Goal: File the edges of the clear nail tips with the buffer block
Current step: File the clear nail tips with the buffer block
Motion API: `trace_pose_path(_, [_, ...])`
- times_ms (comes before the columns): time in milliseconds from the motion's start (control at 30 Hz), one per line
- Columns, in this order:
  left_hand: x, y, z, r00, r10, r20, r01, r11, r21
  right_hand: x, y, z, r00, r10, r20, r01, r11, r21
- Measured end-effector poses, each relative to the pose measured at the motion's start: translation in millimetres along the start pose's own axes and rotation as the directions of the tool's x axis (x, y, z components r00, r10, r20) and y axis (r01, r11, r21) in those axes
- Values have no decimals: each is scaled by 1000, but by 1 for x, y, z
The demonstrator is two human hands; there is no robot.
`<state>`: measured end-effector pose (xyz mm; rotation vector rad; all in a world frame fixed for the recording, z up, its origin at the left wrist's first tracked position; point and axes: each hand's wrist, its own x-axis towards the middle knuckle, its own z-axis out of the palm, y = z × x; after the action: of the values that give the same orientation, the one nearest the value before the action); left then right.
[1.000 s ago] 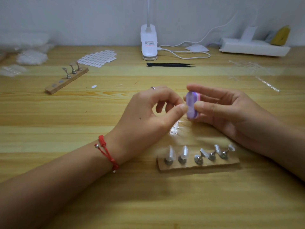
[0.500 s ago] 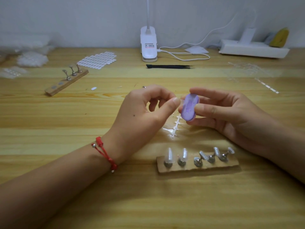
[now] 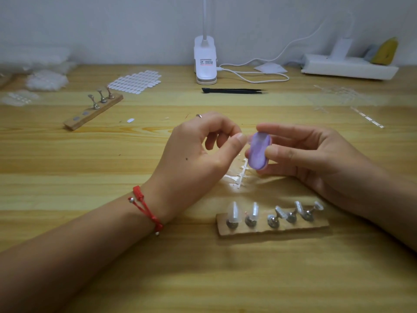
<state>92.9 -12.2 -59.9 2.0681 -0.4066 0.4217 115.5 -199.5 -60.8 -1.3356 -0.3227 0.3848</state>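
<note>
A pale wall backs a wide wooden table (image 3: 67,279) seen from above, with a white lamp base (image 3: 205,62) at 12 o'clock and a spare wooden strip of stands (image 3: 92,112) at 10 o'clock. Two bare hands meet at the centre. The left hand (image 3: 191,154) comes in from 8 o'clock, its thumb and forefinger curled into a pinch on what looks like a small clear nail tip (image 3: 249,139), though it is too faint to be sure. The right hand (image 3: 316,159) comes in from 4 o'clock and grips the purple buffer block (image 3: 259,152) between its thumb and fingers. The block lies at 3 o'clock from the pinch, just beside it, so the filing stroke likely needs only a short move by either hand. The block's long axis runs almost 12 to 6 o'clock, its broad face towards the viewer. At 6 o'clock a wooden holder (image 3: 293,230) carries five stands with more clear tips, and a bare plastic sprue (image 3: 239,177) lies under the hands.
</note>
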Motion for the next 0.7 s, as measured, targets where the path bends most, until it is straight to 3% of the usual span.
trace_pose_path(133, [1, 0, 1, 997, -18, 74, 16, 999, 31, 0, 1, 0, 999, -16, -35, 17, 1000, 7])
trace_pose_path(333, [2, 0, -1, 1000, -10, 0, 10, 1000, -6, -1, 0, 0, 1000, 1, 17, -1, 1000, -12])
trace_pose_path(467, [1, -1, 0, 996, -34, 79, 33, 999, 22, 1, 0, -1, 999, -20, -37, 21, 1000, 17])
trace_pose_path(600, [2, -1, -1, 1000, -8, 3, 8, 1000, 8, -1, 1, 1, 1000, -7, 0, 7, 999, -43])
trace_pose_path(700, [1, -1, 1, 998, -4, 63, 1, 999, 41, 0, 2, 0, 999, -26, -23, 25, 999, -30])
